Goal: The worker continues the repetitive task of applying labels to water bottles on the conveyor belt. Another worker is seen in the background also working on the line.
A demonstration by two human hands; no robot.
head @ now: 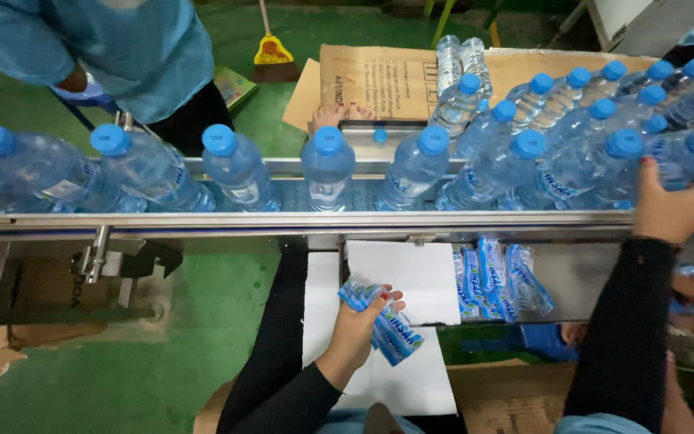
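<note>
A worker's left hand [357, 328], fingers curled tight, grips a fanned stack of blue-and-white plastic bottle labels [383, 321] at six o'clock. At three o'clock the right hand [672, 205] closes around a clear blue-capped water bottle [688, 153] on the steel conveyor [202, 219]. Crowded bottles beyond could topple if that one is jostled; loose labels could slip.

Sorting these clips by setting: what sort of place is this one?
Most likely a water bottling plant, at the labelling stage. Blue-capped bottles stand in a row on a metal conveyor, the left hand holds a bundle of labels, and the right hand touches a bottle.
</note>
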